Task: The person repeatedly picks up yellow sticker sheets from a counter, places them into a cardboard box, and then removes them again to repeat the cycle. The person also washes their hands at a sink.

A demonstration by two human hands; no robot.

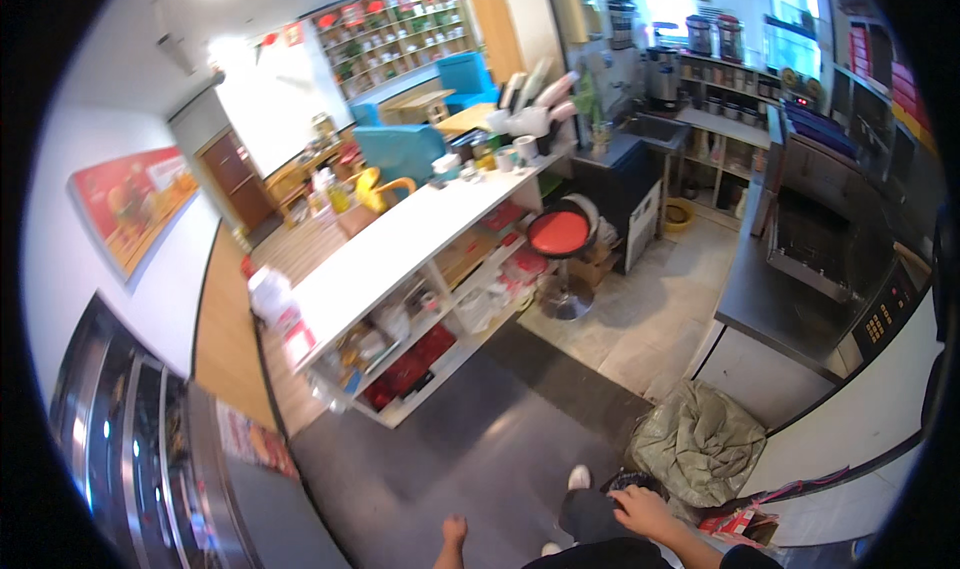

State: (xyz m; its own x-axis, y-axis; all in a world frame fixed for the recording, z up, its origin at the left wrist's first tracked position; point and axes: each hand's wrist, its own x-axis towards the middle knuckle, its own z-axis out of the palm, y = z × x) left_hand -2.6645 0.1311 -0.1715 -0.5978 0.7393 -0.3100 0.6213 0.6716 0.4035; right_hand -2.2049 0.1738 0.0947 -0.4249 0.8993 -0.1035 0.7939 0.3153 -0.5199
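My left hand (454,529) hangs low at the bottom of the view, over the dark grey floor (390,486). It seems loosely curled, and I see nothing held in it, though its palm side is hidden. Farther right, my right hand (643,510) is held in front of my dark trouser leg, fingers spread and bent with nothing in them. Close beyond it is a dark bin-like object (637,482), partly covered by the hand. Beside that lies a crumpled olive-green sheet or sack (697,445). My white shoe (580,477) shows on the floor.
A white counter (390,257) with loaded shelves crosses ahead. Behind it stands a red-topped stool (559,233). On the right is a steel worktop (780,310) with a keypad appliance (885,310); a glass-doored cabinet (127,434) lines the left. A yellow basin (679,214) sits farther back.
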